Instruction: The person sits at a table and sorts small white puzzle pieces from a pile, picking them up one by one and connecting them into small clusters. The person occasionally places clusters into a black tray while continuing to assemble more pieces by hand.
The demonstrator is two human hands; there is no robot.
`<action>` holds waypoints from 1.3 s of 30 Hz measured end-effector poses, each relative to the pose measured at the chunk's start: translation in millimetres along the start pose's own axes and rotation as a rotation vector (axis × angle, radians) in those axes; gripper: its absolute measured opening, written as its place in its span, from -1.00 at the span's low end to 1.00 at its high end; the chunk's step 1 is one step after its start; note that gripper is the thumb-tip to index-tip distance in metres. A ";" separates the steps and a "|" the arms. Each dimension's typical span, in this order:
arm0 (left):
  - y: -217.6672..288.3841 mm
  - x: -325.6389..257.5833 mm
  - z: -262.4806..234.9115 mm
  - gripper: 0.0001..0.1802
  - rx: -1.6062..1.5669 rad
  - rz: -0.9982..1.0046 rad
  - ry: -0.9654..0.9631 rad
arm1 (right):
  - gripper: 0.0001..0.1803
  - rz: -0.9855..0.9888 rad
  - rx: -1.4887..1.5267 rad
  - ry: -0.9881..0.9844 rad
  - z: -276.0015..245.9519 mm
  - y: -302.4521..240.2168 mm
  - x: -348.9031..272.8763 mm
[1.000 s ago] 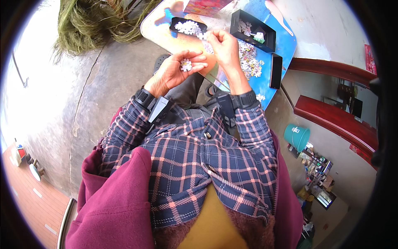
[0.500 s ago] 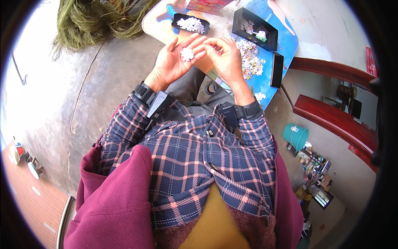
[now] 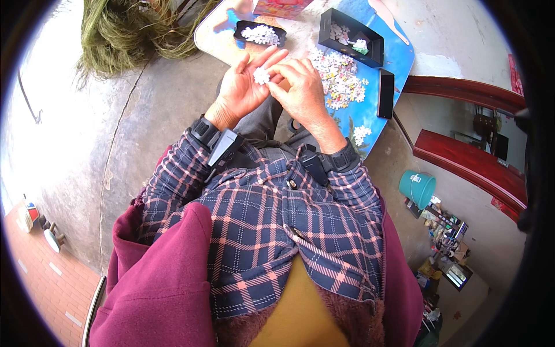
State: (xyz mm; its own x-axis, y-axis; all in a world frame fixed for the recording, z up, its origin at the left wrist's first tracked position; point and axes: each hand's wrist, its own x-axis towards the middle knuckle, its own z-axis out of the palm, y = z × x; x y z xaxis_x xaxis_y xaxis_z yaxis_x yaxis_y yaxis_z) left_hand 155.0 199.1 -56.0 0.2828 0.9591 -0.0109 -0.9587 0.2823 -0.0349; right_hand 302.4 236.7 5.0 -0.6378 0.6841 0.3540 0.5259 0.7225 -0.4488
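My left hand (image 3: 236, 91) is palm up with fingers stretched out, bearing a small clump of white jigsaw puzzle pieces (image 3: 261, 76). Over that palm, my right hand (image 3: 303, 95) has its thumb and forefinger closing on the edge of the clump; the fingertips partly hide what they pinch. Beyond my hands lies a heap of multicoloured jigsaw pieces (image 3: 348, 87) on a blue patterned tabletop (image 3: 384, 17). A smaller group of pale pieces (image 3: 362, 135) sits nearer the table's edge.
A black tray (image 3: 238, 38) of white pieces stands at the far left of the table. Farther right is an open black box (image 3: 352, 52) with pieces inside, and another black box part (image 3: 385, 95) beside it. Green strands (image 3: 118, 43) hang at upper left; a teal bucket (image 3: 417, 189) stands right.
My right hand has moved left and slightly down, from beside my left fingertips onto the pieces in the palm. My left hand stays nearly in place; the view has shifted slightly.
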 end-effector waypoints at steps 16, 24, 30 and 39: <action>-2.5 -1.7 -3.6 -0.36 -0.035 -0.058 0.023 | -0.78 -0.018 0.006 -0.014 -0.2 0.0 -3.1; -4.0 -2.5 -9.0 -0.67 0.234 -0.046 0.337 | -0.78 0.201 -0.017 0.086 -3.2 8.2 -4.4; -8.0 -4.9 -8.3 -0.79 0.441 -0.037 0.319 | -0.81 0.200 -0.082 0.120 -5.4 8.8 -6.6; -6.9 -6.4 1.1 -0.84 0.571 0.048 0.387 | -0.77 0.414 0.313 -0.013 1.5 11.2 -11.4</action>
State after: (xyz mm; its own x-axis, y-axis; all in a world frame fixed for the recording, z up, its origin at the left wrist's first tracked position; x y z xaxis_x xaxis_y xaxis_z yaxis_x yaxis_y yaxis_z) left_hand 159.8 191.1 -54.5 0.1284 0.9247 -0.3583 -0.8061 0.3078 0.5054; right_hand 314.8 236.8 -5.3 -0.4199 0.9036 0.0849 0.5433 0.3252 -0.7740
